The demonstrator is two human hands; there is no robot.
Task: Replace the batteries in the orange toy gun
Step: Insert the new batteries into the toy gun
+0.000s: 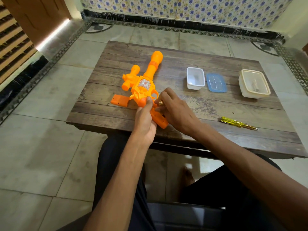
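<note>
The orange toy gun (144,80) lies on the wooden table (216,104), barrel pointing away from me. My left hand (144,115) grips its handle near the table's front edge, thumb up on the body. My right hand (175,109) pinches a gold-tipped battery (160,102) right beside the handle, just behind the trigger guard. An orange battery cover (119,100) lies loose on the table left of the gun. The open compartment itself is hidden by my hands.
An open white tub (195,78) and its blue lid (216,82) sit right of the gun. A cream lidded box (254,83) stands at the far right. A yellow-handled screwdriver (236,122) lies near the front right edge.
</note>
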